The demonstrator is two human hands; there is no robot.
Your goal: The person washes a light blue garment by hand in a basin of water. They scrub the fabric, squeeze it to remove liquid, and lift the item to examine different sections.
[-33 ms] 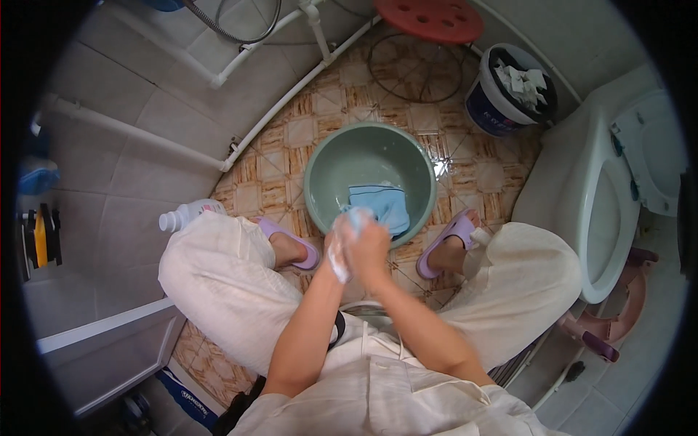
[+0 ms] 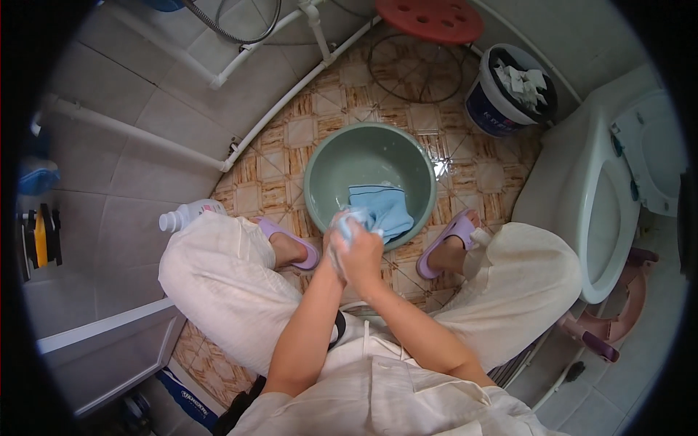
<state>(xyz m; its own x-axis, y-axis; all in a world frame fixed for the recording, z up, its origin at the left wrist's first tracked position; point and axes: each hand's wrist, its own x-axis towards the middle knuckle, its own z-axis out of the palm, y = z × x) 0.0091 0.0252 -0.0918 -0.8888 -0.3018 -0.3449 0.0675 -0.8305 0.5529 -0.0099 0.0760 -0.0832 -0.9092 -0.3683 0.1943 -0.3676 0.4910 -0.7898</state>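
A light blue cloth (image 2: 385,209) lies partly in a round green basin (image 2: 318,161) on the floor between my feet. Its near end runs up to the basin's near rim, where both hands are closed on it. My left hand (image 2: 335,240) grips the bunched end, and whitish suds show on its wrist. Pressed against it from the right, my right hand (image 2: 363,253) has its fingers wrapped around the same bunch. Some fingers of each hand are hidden by the other hand and the cloth.
A white bottle (image 2: 190,213) lies by my left knee. Ahead stand a red stool (image 2: 430,20) and a bin (image 2: 496,109) with crumpled paper. The toilet (image 2: 598,218) is at the right, with a pink plastic ring-shaped thing (image 2: 618,312) beside it. White pipes (image 2: 273,120) run along the left wall.
My right hand has come slightly down and back, showing more of the bunched blue cloth between my hands. The cloth in the basin has spread a little to the right.
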